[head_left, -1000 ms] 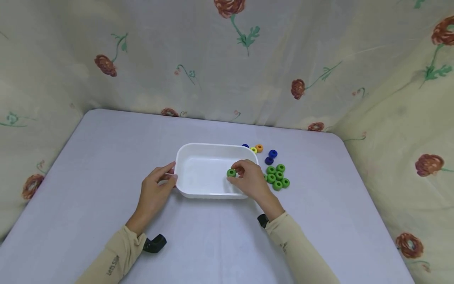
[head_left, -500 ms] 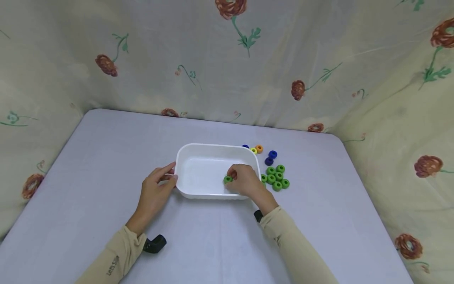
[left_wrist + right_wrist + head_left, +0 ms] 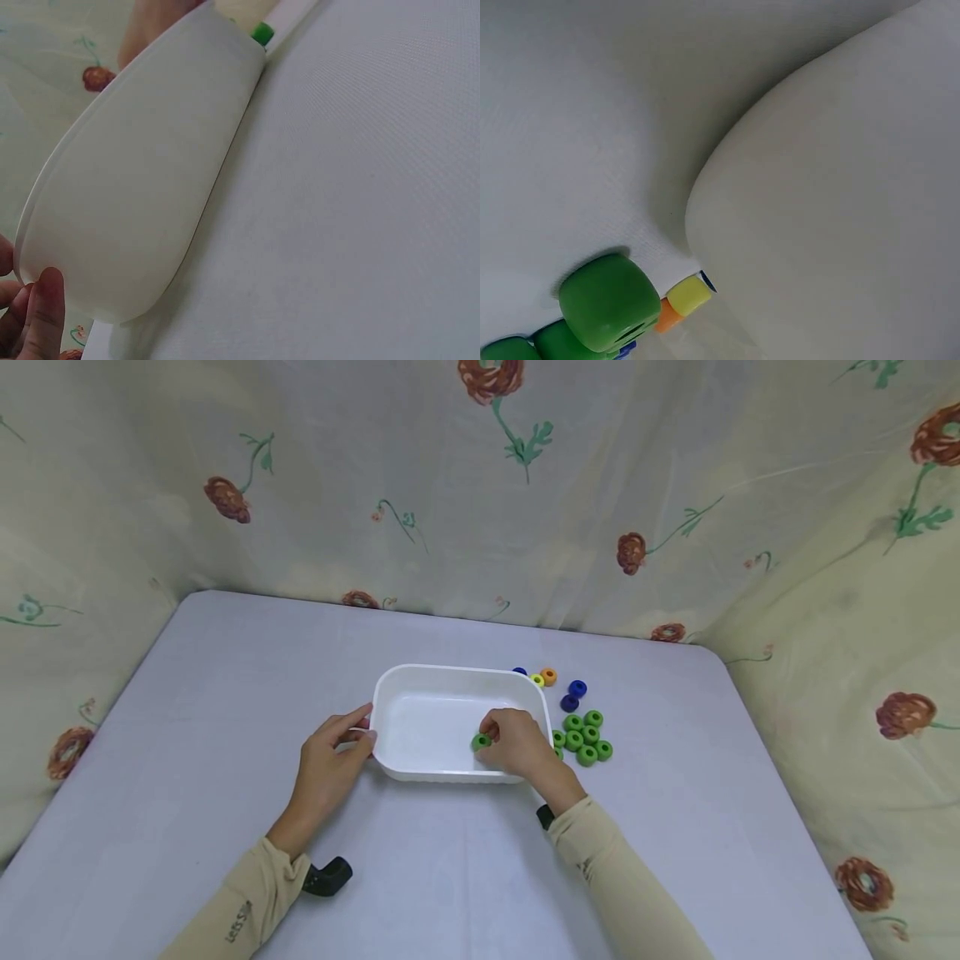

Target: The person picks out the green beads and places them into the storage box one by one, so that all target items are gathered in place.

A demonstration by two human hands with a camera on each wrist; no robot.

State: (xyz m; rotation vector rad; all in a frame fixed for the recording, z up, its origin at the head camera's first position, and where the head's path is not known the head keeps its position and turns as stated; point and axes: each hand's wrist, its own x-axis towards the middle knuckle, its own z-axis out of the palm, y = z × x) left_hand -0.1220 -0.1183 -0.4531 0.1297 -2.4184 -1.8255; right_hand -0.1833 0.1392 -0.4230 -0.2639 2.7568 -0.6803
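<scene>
A white plastic tray (image 3: pixel 420 770) stands mid-table. My left hand (image 3: pixel 326 768) rests against its left end; in the left wrist view the thumb (image 3: pixel 49 300) touches the outer wall and other fingers lie by the rim. My right hand (image 3: pixel 517 747) reaches over the tray's right end, pinching a green bead (image 3: pixel 481 742) with a hole through it, low over the tray floor. Part of that bead is hidden by the fingers. The right wrist view shows the tray's outer wall (image 3: pixel 832 202) and loose beads, not the hand.
Several green beads (image 3: pixel 590 733) cluster on the table right of the tray. Behind them lie blue beads (image 3: pixel 577 688), an orange bead (image 3: pixel 549 676) and a yellow bead (image 3: pixel 537 680), with another blue one partly hidden by the rim. Flowered cloth (image 3: pixel 450 552) hangs behind the table.
My right hand has moved slightly down and left, lowering the green bead toward the tray floor; it has barely moved over the last half second. My left hand stays at the tray's end.
</scene>
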